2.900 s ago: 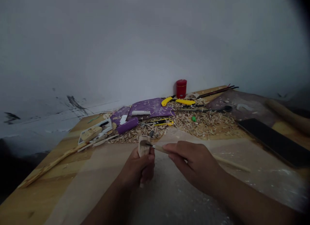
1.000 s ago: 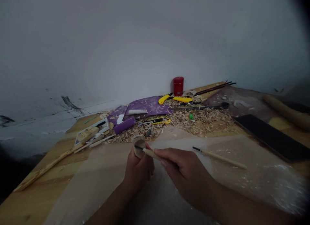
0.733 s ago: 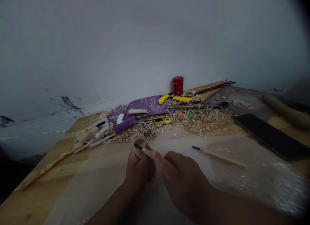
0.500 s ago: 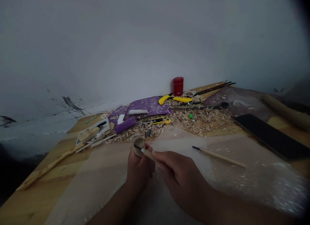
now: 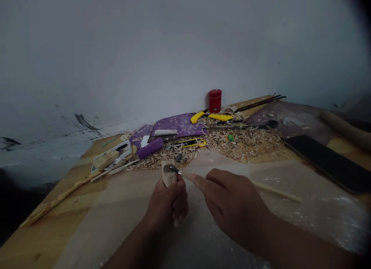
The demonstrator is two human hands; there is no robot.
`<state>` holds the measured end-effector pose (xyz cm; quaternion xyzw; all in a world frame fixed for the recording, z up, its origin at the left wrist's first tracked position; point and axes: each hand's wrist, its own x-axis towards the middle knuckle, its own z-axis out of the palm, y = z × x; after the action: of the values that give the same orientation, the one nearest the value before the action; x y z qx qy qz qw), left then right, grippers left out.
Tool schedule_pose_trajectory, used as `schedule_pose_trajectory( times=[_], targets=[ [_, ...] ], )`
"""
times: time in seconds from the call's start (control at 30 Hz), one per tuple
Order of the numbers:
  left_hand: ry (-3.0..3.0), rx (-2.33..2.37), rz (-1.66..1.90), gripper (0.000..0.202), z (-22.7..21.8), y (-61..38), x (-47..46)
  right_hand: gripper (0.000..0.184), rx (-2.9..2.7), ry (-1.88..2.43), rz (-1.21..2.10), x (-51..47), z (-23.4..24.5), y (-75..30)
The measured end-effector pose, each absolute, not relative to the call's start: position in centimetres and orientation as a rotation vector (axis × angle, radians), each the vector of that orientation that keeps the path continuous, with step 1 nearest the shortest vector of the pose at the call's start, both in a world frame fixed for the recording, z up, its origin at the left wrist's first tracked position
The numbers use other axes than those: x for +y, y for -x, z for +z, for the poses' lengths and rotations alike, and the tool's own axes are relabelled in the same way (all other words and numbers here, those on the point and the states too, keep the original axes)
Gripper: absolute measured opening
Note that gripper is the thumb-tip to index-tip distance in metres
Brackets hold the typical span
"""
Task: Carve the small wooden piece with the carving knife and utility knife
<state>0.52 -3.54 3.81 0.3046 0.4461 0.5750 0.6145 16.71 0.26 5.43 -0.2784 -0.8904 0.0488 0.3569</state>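
Note:
My left hand (image 5: 168, 201) is wrapped round a pale wooden spoon (image 5: 169, 178), its hollowed end up and a bit of its handle showing below the fist. In my right hand (image 5: 232, 199) is a carving gouge (image 5: 187, 175) with a wooden handle and a dark metal tip. That tip rests at the hollow of the spoon, near the rim. Behind my right hand lies a second wooden-handled carving tool (image 5: 278, 191), partly covered by the hand, on a clear plastic sheet (image 5: 116, 207).
Wood shavings (image 5: 246, 142) cover the back of the table, with yellow utility knives (image 5: 193, 142) among them. A red canister (image 5: 215, 101) stands by the wall. A dark flat block (image 5: 327, 161) lies right; a white tray (image 5: 129, 148) and long stick (image 5: 58, 199) lie left.
My right hand has moved right and drawn the gouge from deep in the hollow toward its right rim. My left hand has turned the spoon, tilting its hollow differently.

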Motion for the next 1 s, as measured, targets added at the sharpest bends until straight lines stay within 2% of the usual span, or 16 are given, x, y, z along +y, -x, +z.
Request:
schedule_pose_trajectory(
  times=[0.17,0.53,1.0],
  targets=[
    [-0.708,0.956,1.263,0.012,3.6,-0.3,-3.5,0.034,-2.253,0.692,0.361,0.6,5.5,-17.0],
    [-0.728,0.907,1.118,0.008,3.8,0.6,-3.9,0.025,-2.222,0.681,0.642,0.9,6.3,-17.1],
    [-0.841,1.018,0.908,0.01,3.9,1.5,-3.5,0.024,-2.36,0.666,0.605,2.5,6.8,-18.0]
  ],
)
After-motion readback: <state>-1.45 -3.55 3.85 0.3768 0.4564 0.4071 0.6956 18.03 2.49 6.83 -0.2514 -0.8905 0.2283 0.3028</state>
